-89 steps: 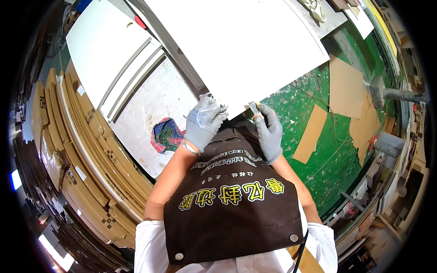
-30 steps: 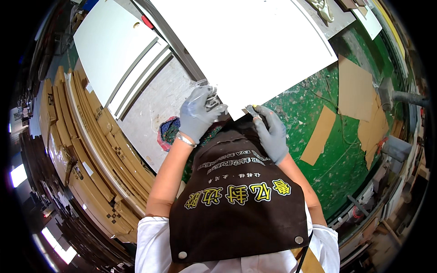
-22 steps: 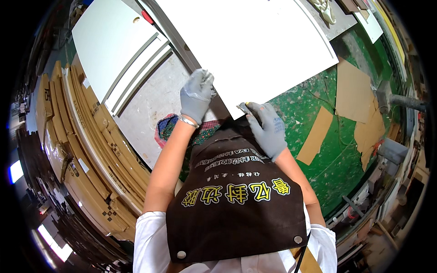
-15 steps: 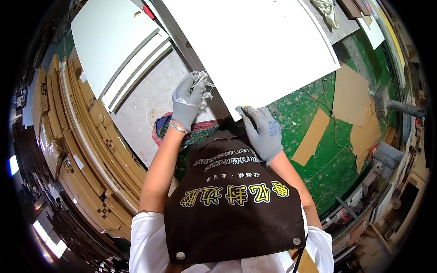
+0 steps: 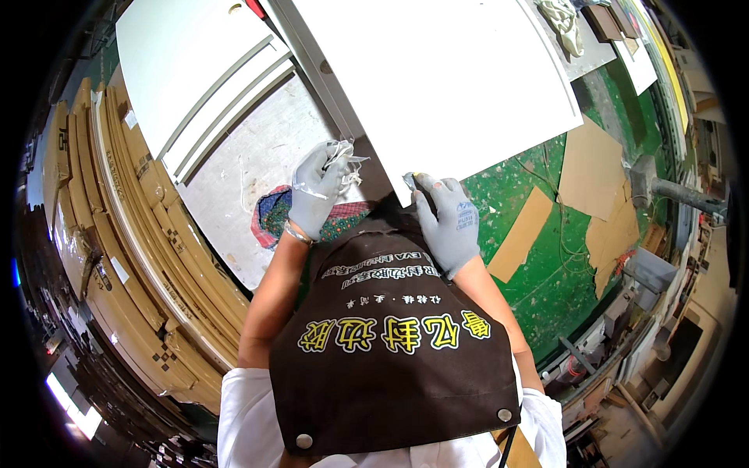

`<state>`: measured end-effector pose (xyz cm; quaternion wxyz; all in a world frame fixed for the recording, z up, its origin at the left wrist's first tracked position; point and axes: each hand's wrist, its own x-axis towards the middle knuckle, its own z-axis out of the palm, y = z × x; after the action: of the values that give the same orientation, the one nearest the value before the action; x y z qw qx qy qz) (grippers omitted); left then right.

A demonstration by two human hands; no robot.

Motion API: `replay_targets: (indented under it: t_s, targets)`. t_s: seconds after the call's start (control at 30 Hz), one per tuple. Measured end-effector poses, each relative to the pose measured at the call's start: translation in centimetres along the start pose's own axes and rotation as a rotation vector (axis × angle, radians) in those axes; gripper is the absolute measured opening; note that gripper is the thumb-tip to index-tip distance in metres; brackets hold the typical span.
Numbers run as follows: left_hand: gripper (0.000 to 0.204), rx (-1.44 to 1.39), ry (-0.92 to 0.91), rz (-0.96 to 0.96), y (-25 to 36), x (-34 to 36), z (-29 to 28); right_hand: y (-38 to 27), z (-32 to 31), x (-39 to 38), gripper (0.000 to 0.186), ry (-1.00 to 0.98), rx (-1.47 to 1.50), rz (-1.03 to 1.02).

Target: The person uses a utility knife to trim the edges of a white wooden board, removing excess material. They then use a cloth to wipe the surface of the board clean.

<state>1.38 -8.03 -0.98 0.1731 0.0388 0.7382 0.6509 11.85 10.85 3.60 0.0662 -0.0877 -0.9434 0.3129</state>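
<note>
My left hand (image 5: 316,187), in a grey glove, is closed on crumpled clear plastic film (image 5: 346,162) beside the left edge of a large white panel (image 5: 460,78). At that panel's near corner, my right hand (image 5: 443,222), gloved alike, grips a small metal tool (image 5: 410,181) whose exact kind I cannot make out. A dark brown strip (image 5: 368,164) runs along under the panel's left side. A patterned cloth (image 5: 271,214) lies just below and left of my left hand on a pale worktop (image 5: 248,152).
Another white panel (image 5: 168,70) with grey strips lies at left, beside stacked brown cardboard-wrapped boards (image 5: 133,257). Cardboard pieces (image 5: 521,232) lie on the green floor (image 5: 546,304) at right, near a metal post (image 5: 690,195). A pale cloth (image 5: 566,23) rests at top right.
My left hand rose along the panel's edge, then came back down and left with the film. My right hand and its tool have shifted left onto the panel's near corner.
</note>
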Motion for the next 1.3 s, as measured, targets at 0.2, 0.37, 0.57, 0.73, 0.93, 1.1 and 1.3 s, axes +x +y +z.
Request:
replay_targets:
  t_s: [0.2, 0.37, 0.57, 0.73, 0.93, 1.1, 1.3]
  targets:
    - [0.025, -0.076, -0.023, -0.084, -0.2, 0.1, 0.1, 0.6, 0.5, 0.2, 0.02, 0.085, 0.096, -0.008]
    - [0.025, -0.046, -0.02, -0.083, -0.2, -0.3, -0.4, 0.1, -0.7, -1.3, 0.02, -0.029, 0.09, 0.04]
    - [0.023, 0.027, -0.036, -0.097, -0.4, -0.6, -0.1, -0.3, -0.3, -0.4, 0.021, -0.041, 0.04, 0.045]
    - [0.024, 0.017, -0.012, -0.059, 0.1, -0.7, 0.4, -0.3, -0.1, 0.8, 0.022, -0.035, 0.07, 0.045]
    - [0.019, 0.615, -0.074, 0.635, 1.9, -0.1, 0.8, 1.5, -0.5, 0.8, 0.025, 0.112, 0.261, 0.153]
    - [0.014, 0.848, -0.371, 0.719, 4.2, 1.0, 2.4, 2.3, -1.0, 0.0, 0.025, 0.107, 0.313, 0.19]
    - [0.008, 1.049, -0.592, 0.834, 5.1, 3.1, 2.4, 2.9, -1.5, -0.4, 0.025, 0.131, 0.305, 0.18]
